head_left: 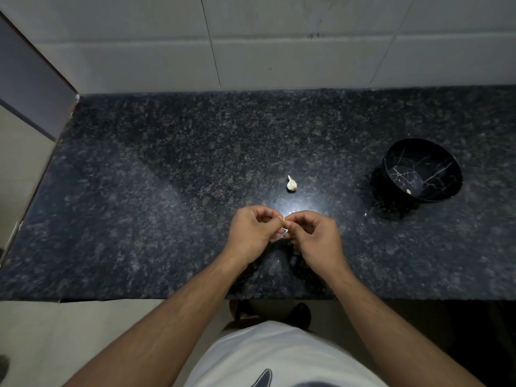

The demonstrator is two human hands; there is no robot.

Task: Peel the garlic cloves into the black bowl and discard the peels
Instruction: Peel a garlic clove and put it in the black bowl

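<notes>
Over the middle of the counter my left hand (252, 230) and my right hand (315, 233) meet fingertip to fingertip and pinch one small garlic cloves piece (285, 222) between them; a bit of white peel (282, 234) hangs just below it. A second, unpeeled garlic clove (291, 184) lies on the counter just beyond my hands. The black bowl (435, 163) with pale marble veins stands at the right, tilted toward me, and holds one peeled clove (408, 191) near its front wall.
The dark speckled granite counter (167, 177) runs the full width, with a white tiled wall (279, 51) behind and a side wall at the left. A tiny white peel scrap (365, 215) lies in front of the bowl. The counter's front edge is under my forearms.
</notes>
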